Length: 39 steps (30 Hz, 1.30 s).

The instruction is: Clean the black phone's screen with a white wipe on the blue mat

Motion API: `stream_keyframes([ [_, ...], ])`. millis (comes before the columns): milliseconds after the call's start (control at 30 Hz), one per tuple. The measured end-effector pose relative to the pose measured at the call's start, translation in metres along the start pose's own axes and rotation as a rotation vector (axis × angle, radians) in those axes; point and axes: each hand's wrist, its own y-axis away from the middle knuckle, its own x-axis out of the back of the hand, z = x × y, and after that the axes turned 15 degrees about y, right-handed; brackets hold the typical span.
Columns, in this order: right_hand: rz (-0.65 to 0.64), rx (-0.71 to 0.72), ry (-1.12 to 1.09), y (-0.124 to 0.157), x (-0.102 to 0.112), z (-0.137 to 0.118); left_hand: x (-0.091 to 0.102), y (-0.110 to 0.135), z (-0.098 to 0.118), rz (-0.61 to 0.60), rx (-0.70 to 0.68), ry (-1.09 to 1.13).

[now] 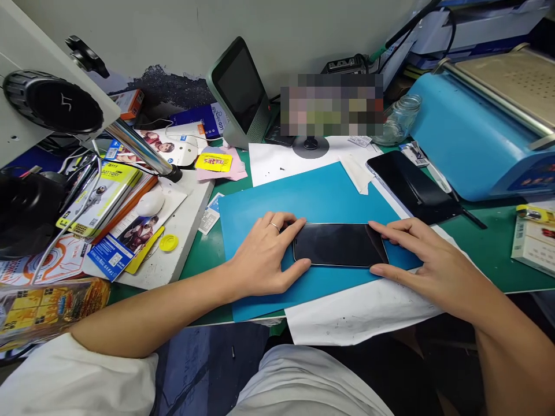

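Observation:
A black phone (339,245) lies flat, screen up, on a blue mat (312,199) in the middle of the desk. My left hand (264,251) grips its left end, thumb on the near edge and fingers on the far edge. My right hand (422,260) holds the right end the same way, thumb near and fingers over the far corner. Both hands rest on the mat. A ring sits on one left finger.
A second black phone (410,185) lies right of the mat. A blue machine (472,133) stands at the right, with a glass jar (401,118) beside it. A small grey screen device (240,92) stands behind. Battery boxes (102,199) and papers crowd the left, under a microscope arm (139,147).

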Motion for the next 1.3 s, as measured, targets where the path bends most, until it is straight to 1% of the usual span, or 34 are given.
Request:
stream_keyframes([
  [267,0.102,0.128,0.085,-0.001,-0.004,0.006,-0.001,0.0,-0.001,0.002,-0.002,0.002],
  [367,0.133,0.148,0.102,-0.001,-0.004,0.005,-0.001,0.0,-0.001,0.005,-0.006,-0.002],
  [533,0.124,0.114,0.103,-0.001,-0.005,0.003,-0.001,-0.001,-0.001,0.013,-0.013,-0.015],
  [767,0.036,0.012,0.033,0.002,-0.004,0.001,-0.002,-0.001,-0.002,0.012,-0.014,-0.026],
  [1000,0.046,0.012,0.083,0.0,-0.004,-0.001,-0.001,-0.001,-0.002,0.022,-0.025,-0.017],
  [1067,0.031,-0.003,0.084,0.0,0.0,-0.002,-0.001,-0.001,-0.002,0.023,-0.023,-0.015],
  [1167,0.002,-0.024,0.066,-0.006,0.012,-0.006,0.0,0.0,-0.002,0.025,-0.026,-0.008],
  [1233,0.015,-0.054,0.078,-0.018,0.023,-0.012,0.0,0.0,-0.002,0.03,-0.031,-0.005],
  [1300,0.058,-0.085,0.144,-0.037,0.03,-0.019,-0.001,0.0,-0.001,0.038,-0.032,-0.005],
])
